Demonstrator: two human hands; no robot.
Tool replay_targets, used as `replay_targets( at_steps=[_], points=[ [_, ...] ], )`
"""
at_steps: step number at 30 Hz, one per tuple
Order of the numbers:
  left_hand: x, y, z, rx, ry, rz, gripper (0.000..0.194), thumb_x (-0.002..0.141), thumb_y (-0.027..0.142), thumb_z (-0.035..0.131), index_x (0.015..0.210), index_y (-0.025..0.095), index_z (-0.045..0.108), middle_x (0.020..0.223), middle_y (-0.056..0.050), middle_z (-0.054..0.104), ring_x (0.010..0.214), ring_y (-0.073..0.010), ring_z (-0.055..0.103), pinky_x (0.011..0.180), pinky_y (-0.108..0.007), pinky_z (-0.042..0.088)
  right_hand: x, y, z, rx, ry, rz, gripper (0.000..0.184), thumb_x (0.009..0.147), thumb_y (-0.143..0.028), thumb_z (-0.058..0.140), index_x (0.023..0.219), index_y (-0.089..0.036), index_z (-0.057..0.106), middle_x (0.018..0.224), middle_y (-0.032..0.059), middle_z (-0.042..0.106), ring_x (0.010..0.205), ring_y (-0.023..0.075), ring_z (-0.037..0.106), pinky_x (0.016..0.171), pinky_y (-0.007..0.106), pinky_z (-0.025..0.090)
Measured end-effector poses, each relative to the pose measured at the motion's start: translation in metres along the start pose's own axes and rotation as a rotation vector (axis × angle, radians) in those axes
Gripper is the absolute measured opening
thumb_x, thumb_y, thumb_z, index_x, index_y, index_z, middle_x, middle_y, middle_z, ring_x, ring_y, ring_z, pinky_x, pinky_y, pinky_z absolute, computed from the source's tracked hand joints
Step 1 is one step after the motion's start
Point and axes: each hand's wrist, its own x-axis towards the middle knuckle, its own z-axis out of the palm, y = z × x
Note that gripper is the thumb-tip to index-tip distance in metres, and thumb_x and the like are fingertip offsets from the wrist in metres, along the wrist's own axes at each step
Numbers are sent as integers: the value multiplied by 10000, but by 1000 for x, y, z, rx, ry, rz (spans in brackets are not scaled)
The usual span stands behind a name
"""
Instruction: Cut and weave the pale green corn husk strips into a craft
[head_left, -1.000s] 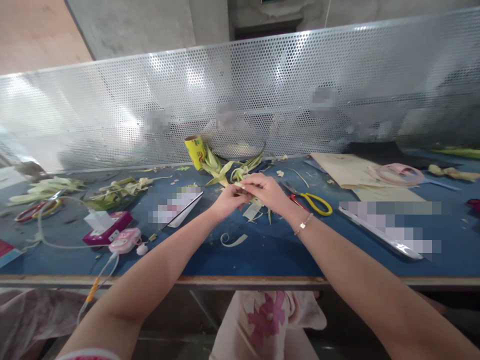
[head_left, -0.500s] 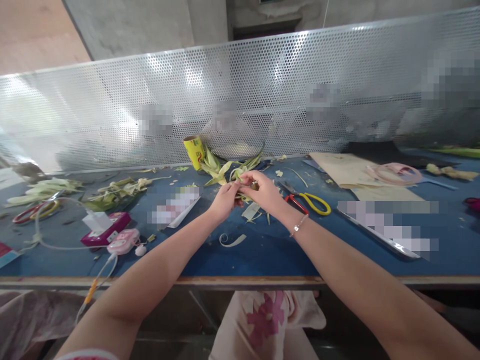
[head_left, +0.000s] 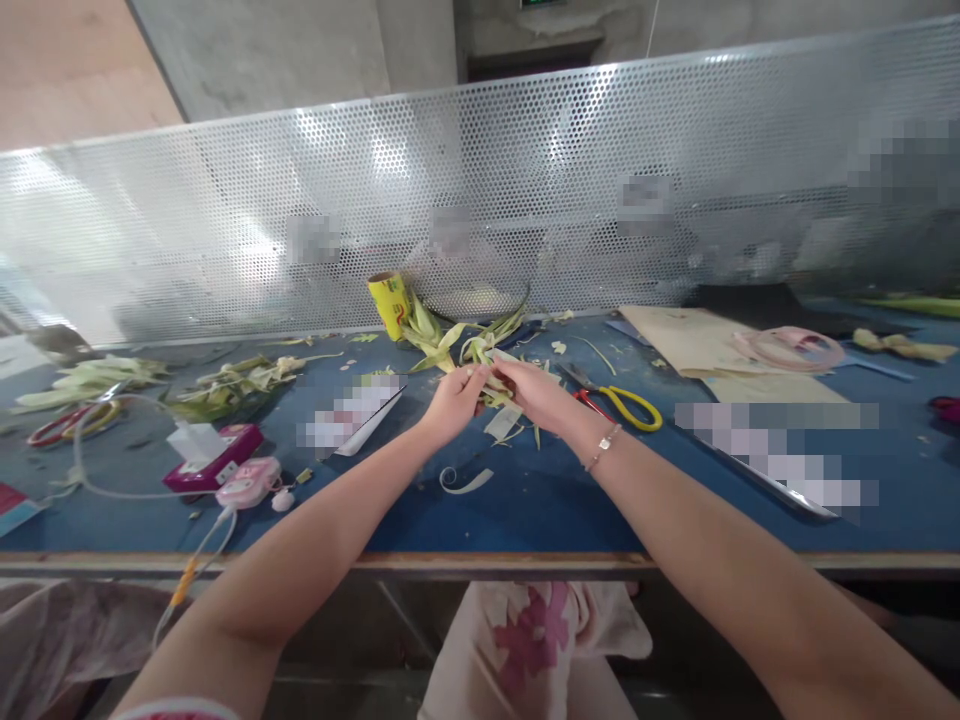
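My left hand (head_left: 454,402) and my right hand (head_left: 531,393) meet over the middle of the blue table, fingertips pinched close together. Between them they grip pale green strips that look like corn husk (head_left: 480,348); some of the strips stick up above my fingers. Part of what they hold is hidden behind the fingers. More husk leaves (head_left: 427,340) fan out just beyond my hands. A flat pale husk piece (head_left: 502,423) lies below them, and a curled strip (head_left: 466,483) rests nearer the front edge. Scissors (head_left: 626,405) with yellow and red handles lie right of my right hand.
A yellow tube (head_left: 388,305) stands by the perforated metal screen (head_left: 495,180). Left are husk piles (head_left: 232,385), a magenta power block (head_left: 225,460) with cables, and other scissors (head_left: 75,420). Two blurred flat items flank my hands. Brown paper (head_left: 682,345) and a pink coil (head_left: 795,347) lie right.
My right hand has lowered slightly and its raised fingers have come down toward the left fingertips. A pale strip now shows above the right fingers. The left hand has barely moved.
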Motion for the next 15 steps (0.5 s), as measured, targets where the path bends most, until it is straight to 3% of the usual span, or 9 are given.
replay_targets(
  at_steps=[2, 5, 9, 15],
  points=[
    [-1, 0, 1, -17, -53, 10, 382, 876, 486, 492, 699, 154, 557, 518, 24, 509, 413, -76, 437, 435, -228, 353, -2, -2, 2, 72, -17, 5, 300, 731, -492, 661, 680, -208, 582, 617, 23, 599, 597, 172, 574, 580, 321, 476],
    [-1, -2, 2, -61, -108, -3, 397, 862, 497, 517, 661, 155, 532, 491, 29, 477, 405, -68, 415, 429, -222, 336, -2, -3, 1, 121, 62, -29, 255, 681, -422, 724, 751, -207, 606, 611, -17, 558, 549, 122, 515, 526, 269, 439],
    [2, -6, 4, -236, -100, -108, 379, 846, 502, 543, 691, 157, 523, 523, 30, 479, 403, -56, 395, 404, -209, 312, 0, -6, -2, 129, 146, -145, 266, 663, -410, 750, 790, -212, 626, 602, -56, 487, 518, 74, 432, 505, 228, 390],
    [2, -4, 3, -377, -40, -148, 352, 839, 508, 563, 763, 169, 511, 569, 33, 485, 428, -51, 406, 409, -193, 293, -10, -13, 3, 92, 18, -219, 287, 707, -476, 702, 710, -207, 605, 642, -25, 503, 572, 101, 470, 538, 259, 408]
  ],
)
